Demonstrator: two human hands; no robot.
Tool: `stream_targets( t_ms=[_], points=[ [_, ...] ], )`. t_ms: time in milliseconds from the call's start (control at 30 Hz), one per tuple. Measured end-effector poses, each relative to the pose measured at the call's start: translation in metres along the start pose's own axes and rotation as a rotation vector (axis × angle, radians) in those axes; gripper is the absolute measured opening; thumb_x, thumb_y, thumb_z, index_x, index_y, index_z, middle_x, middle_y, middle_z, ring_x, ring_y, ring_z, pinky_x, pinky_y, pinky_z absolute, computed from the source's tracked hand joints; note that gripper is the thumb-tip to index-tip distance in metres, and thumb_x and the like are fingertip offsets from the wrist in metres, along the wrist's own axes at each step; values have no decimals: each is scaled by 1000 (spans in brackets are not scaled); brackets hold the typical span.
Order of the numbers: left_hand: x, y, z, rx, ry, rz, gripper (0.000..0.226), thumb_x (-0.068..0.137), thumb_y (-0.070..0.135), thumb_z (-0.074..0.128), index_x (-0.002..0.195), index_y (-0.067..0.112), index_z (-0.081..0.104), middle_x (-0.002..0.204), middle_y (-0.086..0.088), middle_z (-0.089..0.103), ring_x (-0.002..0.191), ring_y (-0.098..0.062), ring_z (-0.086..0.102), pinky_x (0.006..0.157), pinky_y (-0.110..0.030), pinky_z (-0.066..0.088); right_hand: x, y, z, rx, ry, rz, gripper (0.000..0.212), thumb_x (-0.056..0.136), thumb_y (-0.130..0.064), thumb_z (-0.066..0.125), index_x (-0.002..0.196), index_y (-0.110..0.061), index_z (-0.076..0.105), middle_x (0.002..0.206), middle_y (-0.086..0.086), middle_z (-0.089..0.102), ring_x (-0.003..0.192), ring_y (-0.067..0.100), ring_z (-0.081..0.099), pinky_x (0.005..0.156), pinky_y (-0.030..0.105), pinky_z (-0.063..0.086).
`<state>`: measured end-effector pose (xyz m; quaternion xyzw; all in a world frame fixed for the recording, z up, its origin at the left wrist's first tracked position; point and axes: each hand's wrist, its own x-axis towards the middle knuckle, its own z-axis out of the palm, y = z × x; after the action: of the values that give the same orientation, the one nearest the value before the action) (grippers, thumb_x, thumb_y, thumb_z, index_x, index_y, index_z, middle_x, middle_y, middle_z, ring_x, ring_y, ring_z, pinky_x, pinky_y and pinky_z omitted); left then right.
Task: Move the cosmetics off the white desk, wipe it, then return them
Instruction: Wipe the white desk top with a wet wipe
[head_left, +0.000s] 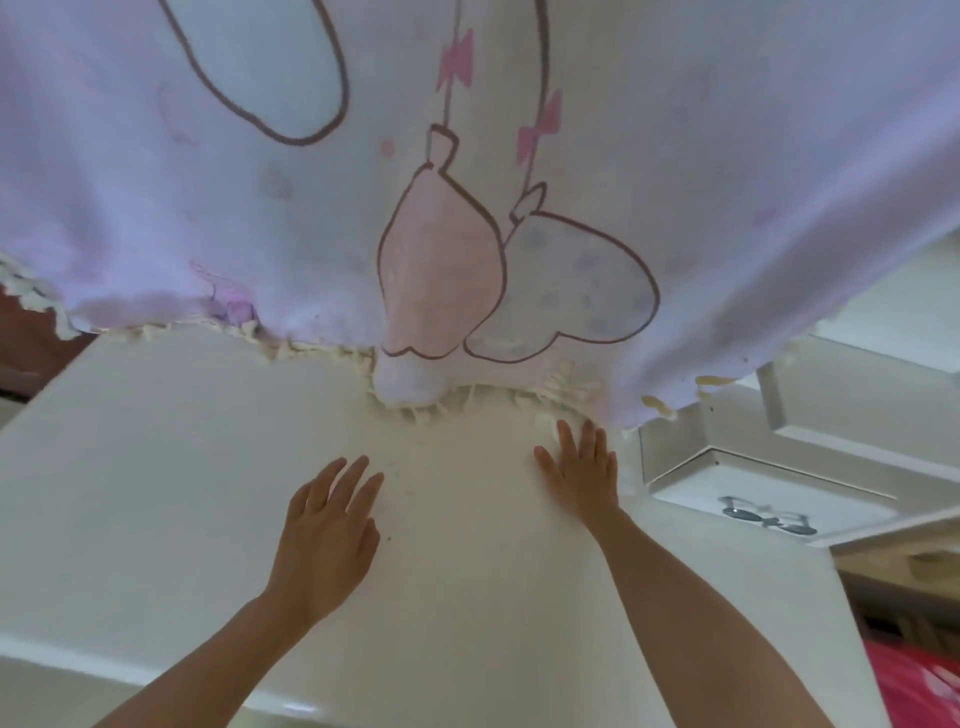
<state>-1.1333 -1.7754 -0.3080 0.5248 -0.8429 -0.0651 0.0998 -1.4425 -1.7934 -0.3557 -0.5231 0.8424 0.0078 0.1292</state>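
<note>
- Currently pressing left hand (327, 535) and right hand (579, 475) flat on the white tabletop (156, 493), fingers straight and slightly spread, holding nothing; no rag in either.
- No cosmetics anywhere in view; cannot tell whether cleared off or hidden under the lavender cloth (519, 130) hanging across 12 o'clock.
- Likely to catch the fringe (311, 349) of that cloth, lying on the far tabletop edge just beyond the right fingertips at 1 o'clock; easily dragged, bunched or pulled down over the surface by a forward wipe.
- If wiping with bare palms, apt to smear rather than lift dirt, probably only pushing along the small dark speck (389, 538) just beside the left hand, at its 3 o'clock.
- Could miss the strip beneath the draped hem altogether, leaving the back of the tabletop unwiped unless lifted aside first.
- Risk of knocking the drawer unit (769, 488) at 3 o'clock, close beside the tabletop's right edge, with a wide rightward sweep.
- Might shift or tip a light desk by leaning through both palms toward the front edge at 6 o'clock; hard to judge sturdiness from here.
- On returning the cosmetics, danger of setting them on a damp surface or right under the hem, there easily toppled by swinging fabric.
</note>
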Motion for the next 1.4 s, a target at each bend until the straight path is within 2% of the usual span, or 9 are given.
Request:
stream_targets(
  t_ms=[300,400,600,700,933,1067,1167,1233,1400],
  points=[
    [3,105,13,-11,-111,-82,46,76,21,36,101,-2,67,110,-21,66,99,-43,62,70,-52,53,-68,57,18,40,-27,-193,70,89,-61,25,145,-28,2,154,12,-12,141,29,-15,113,39,-11],
    [16,142,16,-77,-87,-52,36,80,9,57,115,-1,61,126,-19,57,117,-41,52,88,-53,46,-101,110,21,-17,-83,-242,68,89,-61,23,144,-31,-3,154,8,-15,141,25,-18,112,36,-13],
    [17,169,23,-45,-188,26,40,83,15,49,122,6,57,133,-11,53,123,-34,49,93,-48,45,-90,214,-14,-9,-85,134,75,80,-68,6,144,-31,-3,155,9,-11,142,27,-11,117,43,0],
    [15,167,31,6,-264,6,49,73,25,35,98,1,69,107,-17,68,94,-39,65,67,-48,55,-80,202,-14,75,-34,241,67,89,-62,22,144,-31,1,155,8,-10,142,28,-12,115,46,-3],
    [20,181,38,-50,-232,-69,58,75,28,32,122,1,56,134,-18,50,126,-39,43,98,-52,37,-113,104,21,100,-85,-341,69,84,-66,27,143,-34,14,156,6,-5,140,29,-20,109,46,-20],
    [24,183,37,-40,-184,-86,45,79,22,44,114,-2,60,125,-21,57,116,-43,51,88,-56,43,-103,210,4,6,-42,-41,62,90,-58,29,144,-35,8,156,4,-8,142,24,-12,115,42,-5],
    [20,194,33,9,-206,-26,54,72,27,32,99,-4,67,107,-23,66,96,-44,63,69,-55,52,-96,270,-14,12,-17,127,57,91,-56,22,143,-35,10,156,3,-1,143,24,-5,116,44,4],
    [17,202,31,27,-203,-6,54,72,27,31,97,-3,68,104,-21,68,93,-43,65,65,-53,53,-91,276,-19,25,41,162,59,90,-56,13,144,-32,13,155,4,5,143,24,1,115,44,8],
    [12,211,25,16,-123,30,56,74,30,30,102,-3,66,110,-22,65,101,-44,61,73,-56,51,-86,269,-18,102,153,223,56,93,-49,31,143,-24,18,152,6,14,141,25,7,113,47,11]
  ],
)
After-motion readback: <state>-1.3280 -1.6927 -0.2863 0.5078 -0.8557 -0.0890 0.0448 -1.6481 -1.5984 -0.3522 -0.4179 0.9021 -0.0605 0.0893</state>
